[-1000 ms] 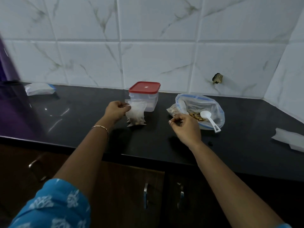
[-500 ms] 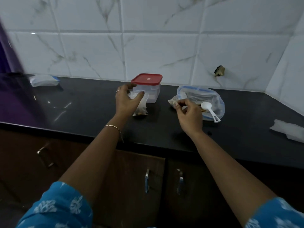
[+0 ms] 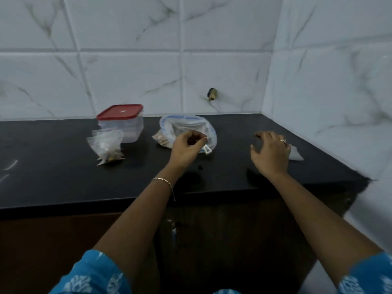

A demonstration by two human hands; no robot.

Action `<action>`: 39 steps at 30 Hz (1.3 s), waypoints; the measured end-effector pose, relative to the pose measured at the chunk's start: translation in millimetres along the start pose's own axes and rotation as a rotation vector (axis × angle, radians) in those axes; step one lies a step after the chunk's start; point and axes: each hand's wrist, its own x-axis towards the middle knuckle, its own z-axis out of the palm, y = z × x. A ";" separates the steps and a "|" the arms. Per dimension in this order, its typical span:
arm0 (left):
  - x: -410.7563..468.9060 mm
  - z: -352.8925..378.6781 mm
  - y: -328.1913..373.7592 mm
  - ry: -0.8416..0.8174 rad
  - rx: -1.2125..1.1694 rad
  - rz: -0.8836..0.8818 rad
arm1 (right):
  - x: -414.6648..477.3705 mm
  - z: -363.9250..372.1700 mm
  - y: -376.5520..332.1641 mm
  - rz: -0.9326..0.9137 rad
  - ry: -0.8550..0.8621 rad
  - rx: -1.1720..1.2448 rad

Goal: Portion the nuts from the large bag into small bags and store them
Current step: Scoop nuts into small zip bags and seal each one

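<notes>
The counter (image 3: 63, 177) is black. The wall tiles (image 3: 127, 81) are white with thin grey lines. The box (image 3: 130, 129) is see-through and its lid (image 3: 119, 112) is red. The large bag (image 3: 169, 124) is clear with a blue stripe. The nuts (image 3: 110, 155) in the small bag (image 3: 105, 139) are brown. The sleeves (image 3: 93, 276) are blue with white flowers

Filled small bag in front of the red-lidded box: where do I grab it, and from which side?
Pinch the small bag by its flat, empty top edge, coming from above and the front. The nuts sit bunched at the bottom, and the red-lidded box stands close behind it.
</notes>
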 end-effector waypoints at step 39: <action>3.9 -34.2 -0.1 -0.180 -0.409 -0.303 | 17.8 -8.8 -105.6 -0.127 -0.018 0.753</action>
